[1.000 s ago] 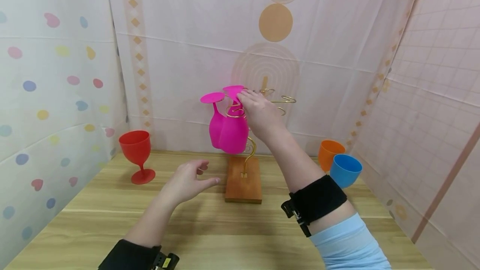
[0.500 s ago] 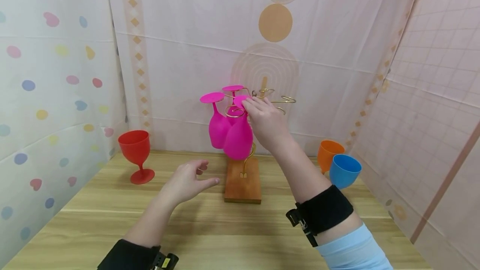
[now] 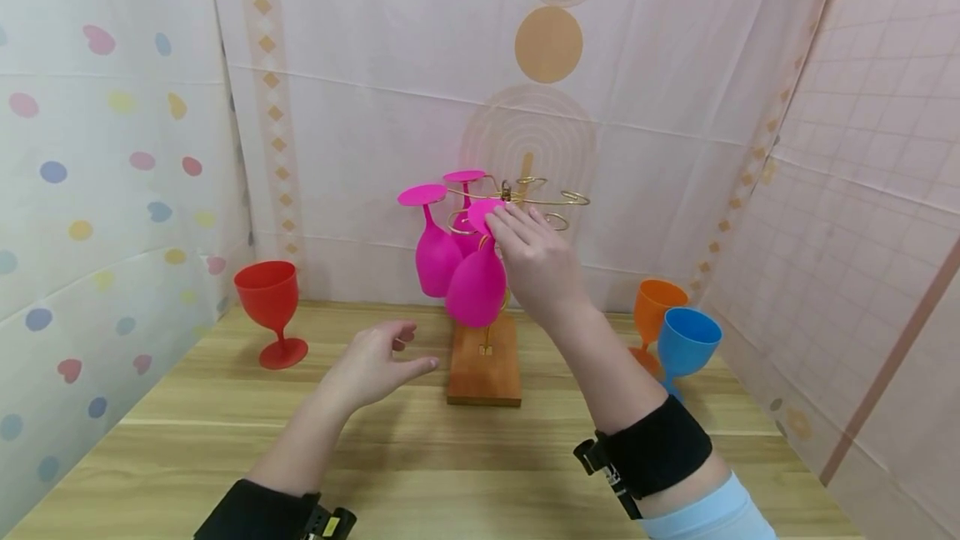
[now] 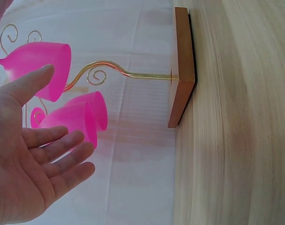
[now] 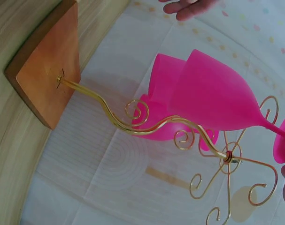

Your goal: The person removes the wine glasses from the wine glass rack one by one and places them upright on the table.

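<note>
My right hand holds an upside-down pink goblet by its foot, fingers over the disc. The goblet is close in front of a gold wire goblet rack with curled arms, its bowl tilted slightly. Two more pink goblets hang upside down on the rack's left side: one at the far left, the other behind, partly hidden. The right wrist view shows the held goblet beside the rack's arms. Below the goblets, my left hand hovers palm sideways with relaxed fingers and holds nothing.
The rack's wooden base stands on the wood-grain table. A red goblet is upright at the left. An orange goblet and a blue goblet stand at the right, behind the right forearm. Patterned cloth walls enclose the table.
My right hand has drawn the held pink goblet toward me and slightly down, so the goblet hanging behind shows more. The left hand has stayed almost still.
</note>
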`<state>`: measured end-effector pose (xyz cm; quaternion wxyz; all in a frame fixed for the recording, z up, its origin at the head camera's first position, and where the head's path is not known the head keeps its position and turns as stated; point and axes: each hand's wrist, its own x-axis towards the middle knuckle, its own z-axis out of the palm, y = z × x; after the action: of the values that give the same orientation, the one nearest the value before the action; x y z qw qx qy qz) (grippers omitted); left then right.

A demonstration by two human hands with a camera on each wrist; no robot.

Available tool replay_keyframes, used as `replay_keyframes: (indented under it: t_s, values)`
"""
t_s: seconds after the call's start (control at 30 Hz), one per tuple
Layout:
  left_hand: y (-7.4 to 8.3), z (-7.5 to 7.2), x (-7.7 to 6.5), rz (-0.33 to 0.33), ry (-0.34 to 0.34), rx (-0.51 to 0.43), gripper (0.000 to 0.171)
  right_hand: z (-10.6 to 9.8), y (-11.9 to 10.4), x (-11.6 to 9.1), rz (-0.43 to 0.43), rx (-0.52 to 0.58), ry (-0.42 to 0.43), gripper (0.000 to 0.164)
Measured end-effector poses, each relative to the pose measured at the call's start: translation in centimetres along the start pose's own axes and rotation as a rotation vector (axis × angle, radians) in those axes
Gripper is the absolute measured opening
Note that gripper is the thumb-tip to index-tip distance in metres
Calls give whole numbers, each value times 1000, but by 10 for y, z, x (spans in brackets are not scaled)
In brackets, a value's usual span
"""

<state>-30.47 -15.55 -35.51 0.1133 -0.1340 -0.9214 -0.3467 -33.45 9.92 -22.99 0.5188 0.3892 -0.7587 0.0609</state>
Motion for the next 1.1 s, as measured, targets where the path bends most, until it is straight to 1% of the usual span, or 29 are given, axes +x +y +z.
replay_keyframes:
  t_s: [0.2,0.33,0.57,0.63,0.77,0.93,1.03,1.1]
  values:
    - [0,-1,0,-5,-3,-2,72,-3,-7,-10,-19,7,73,35]
    - [0,-2,-1,-9,-10,-9,73,-2,-10,-20,-24,30,96,33]
    - [-2,-4,-1,-10,0,-7,73,-1,-15,-39,-16,71,56,39]
    - [-2,-4,-1,-12,1,-4,74,-1,-16,-43,-4,90,57,37]
    - [-2,-4,-1,-22,0,6,75,2,-15,-53,46,149,59,32]
    - [-2,-5,-2,-13,8,23,81,9,-13,-67,168,227,63,32]
    - [-2,-5,-3,-7,16,4,84,13,-13,-75,235,269,82,30]
    - [-2,-5,-3,-7,23,-26,84,16,-13,-80,269,292,105,29]
